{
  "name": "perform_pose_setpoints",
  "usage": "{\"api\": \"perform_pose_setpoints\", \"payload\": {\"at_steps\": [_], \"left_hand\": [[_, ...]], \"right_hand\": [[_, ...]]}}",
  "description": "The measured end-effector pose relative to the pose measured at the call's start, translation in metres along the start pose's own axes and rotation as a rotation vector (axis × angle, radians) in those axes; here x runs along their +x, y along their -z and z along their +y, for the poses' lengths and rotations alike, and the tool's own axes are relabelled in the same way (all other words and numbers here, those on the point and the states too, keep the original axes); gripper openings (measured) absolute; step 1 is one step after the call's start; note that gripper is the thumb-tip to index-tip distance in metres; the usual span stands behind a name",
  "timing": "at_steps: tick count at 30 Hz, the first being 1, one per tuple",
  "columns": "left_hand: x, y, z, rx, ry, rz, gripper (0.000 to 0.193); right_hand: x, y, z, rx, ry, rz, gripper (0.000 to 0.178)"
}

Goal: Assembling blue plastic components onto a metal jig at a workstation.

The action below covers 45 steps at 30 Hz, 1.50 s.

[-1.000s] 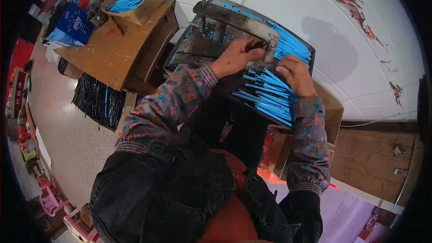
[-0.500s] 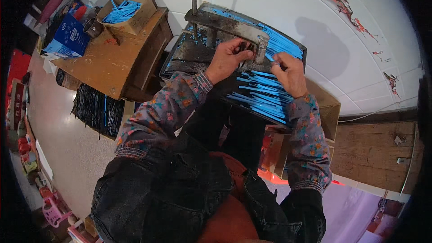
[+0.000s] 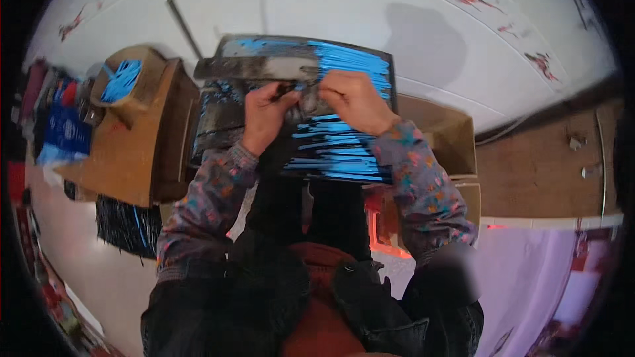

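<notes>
The left hand [image 3: 263, 119] is half closed, its thumb and fingers drawn together around something dark, too blurred to be identified. The right hand [image 3: 359, 100] is curled with its knuckles up; its fingertips are hidden, so whether anything is gripped cannot be told. Both are held over the dark tray [image 3: 394, 82], beside the worn metal arm [image 3: 264, 67], whose end is partly covered by the right fingers. One batch of blue strips [image 3: 354, 59] is laid at the tray's far right corner, another toward its near right edge, partly covered by the right wrist. Leftward, more blue pieces [image 3: 122, 79] are held in a carton [image 3: 149, 66].
</notes>
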State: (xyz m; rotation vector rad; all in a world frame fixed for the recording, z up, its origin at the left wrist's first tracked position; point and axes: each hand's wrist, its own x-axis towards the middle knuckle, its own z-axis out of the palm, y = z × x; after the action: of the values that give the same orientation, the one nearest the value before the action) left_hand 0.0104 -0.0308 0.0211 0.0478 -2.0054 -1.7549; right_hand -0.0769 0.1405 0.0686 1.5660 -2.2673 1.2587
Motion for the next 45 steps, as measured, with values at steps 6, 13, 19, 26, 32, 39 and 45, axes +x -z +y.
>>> {"api": "perform_pose_setpoints", "payload": {"at_steps": [6,13,19,26,32,39,45], "left_hand": [[-0.001,0.000,-0.006,-0.021,-0.020,-0.077,0.009],[-0.004,0.007,-0.002,-0.007,0.090,-0.030,0.015],[-0.004,-0.004,0.001,-0.207,0.020,-0.075,0.017],[-0.007,0.004,0.005,-0.355,0.063,-0.134,0.019],[-0.003,0.006,-0.008,-0.396,-0.002,-0.177,0.019],[-0.002,0.008,-0.012,-0.460,-0.011,-0.221,0.018],[-0.002,0.008,-0.006,-0.489,0.054,-0.187,0.011]], "right_hand": [[-0.021,0.024,0.017,-0.090,-0.061,-0.013,0.010],[-0.045,0.009,0.045,-0.276,0.025,-0.326,0.015],[-0.039,0.007,0.091,-0.632,0.034,-0.121,0.012],[-0.034,0.000,0.081,-0.753,0.073,-0.150,0.018],[-0.031,0.011,0.041,-0.647,-0.042,-0.140,0.021],[-0.041,0.013,0.062,-0.701,0.091,-0.067,0.023],[-0.027,0.006,0.004,-0.363,-0.054,0.033,0.013]]}}
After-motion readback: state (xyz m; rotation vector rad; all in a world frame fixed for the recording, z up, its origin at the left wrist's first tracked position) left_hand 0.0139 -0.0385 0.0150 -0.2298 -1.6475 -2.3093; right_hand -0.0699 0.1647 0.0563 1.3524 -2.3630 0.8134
